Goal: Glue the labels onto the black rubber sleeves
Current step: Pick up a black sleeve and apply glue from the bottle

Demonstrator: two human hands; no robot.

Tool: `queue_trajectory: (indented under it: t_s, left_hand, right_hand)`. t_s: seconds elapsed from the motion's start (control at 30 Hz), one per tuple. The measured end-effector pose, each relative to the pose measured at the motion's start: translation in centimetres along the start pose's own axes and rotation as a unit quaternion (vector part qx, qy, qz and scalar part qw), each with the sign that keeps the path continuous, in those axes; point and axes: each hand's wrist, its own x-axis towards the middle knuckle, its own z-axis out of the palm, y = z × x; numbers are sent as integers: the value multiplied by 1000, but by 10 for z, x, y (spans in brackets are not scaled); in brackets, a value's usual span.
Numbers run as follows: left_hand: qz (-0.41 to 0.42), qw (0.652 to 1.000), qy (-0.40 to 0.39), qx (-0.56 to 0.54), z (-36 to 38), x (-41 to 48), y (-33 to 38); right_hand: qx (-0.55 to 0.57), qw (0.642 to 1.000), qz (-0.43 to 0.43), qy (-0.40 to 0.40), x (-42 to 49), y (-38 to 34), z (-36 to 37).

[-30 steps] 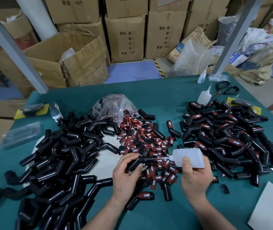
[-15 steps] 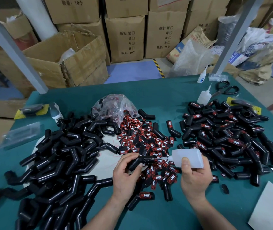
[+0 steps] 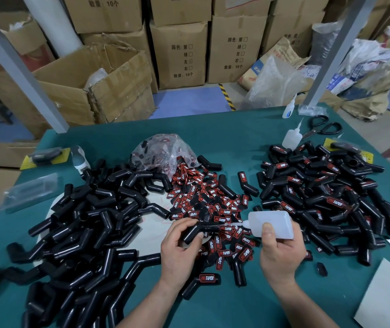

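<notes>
My left hand (image 3: 179, 245) grips a bent black rubber sleeve (image 3: 195, 231) above the middle of the green table (image 3: 236, 133). My right hand (image 3: 280, 248) holds a translucent glue bottle (image 3: 271, 223) on its side, its thin nozzle touching the sleeve's top. Beneath both hands lies a heap of red-and-black labels (image 3: 203, 200) spilling from a clear plastic bag (image 3: 163, 152). A large pile of plain sleeves (image 3: 82, 223) lies to the left. Sleeves carrying labels (image 3: 319, 192) are piled on the right.
A second glue bottle (image 3: 291, 138), a small one (image 3: 288, 110) and black scissors (image 3: 322, 127) lie at the far right. A white card (image 3: 388, 301) sits at the near right corner. Cardboard boxes (image 3: 179, 53) stand behind the table; grey posts (image 3: 21, 65) rise at its far corners.
The glue bottle has crept slightly left along the sleeve. Both hands otherwise stay where they were.
</notes>
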Motion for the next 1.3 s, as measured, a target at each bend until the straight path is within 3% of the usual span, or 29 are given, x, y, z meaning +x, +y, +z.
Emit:
queue_trajectory:
  t_s: [0.73, 1.3]
  left_hand:
    - [-27, 999, 0, -31, -1, -2, -4]
    - [-28, 999, 6, -31, 0, 0, -3]
  right_hand:
    - [2, 999, -27, -43, -5, 0, 1]
    - [-4, 999, -16, -28, -5, 3, 0]
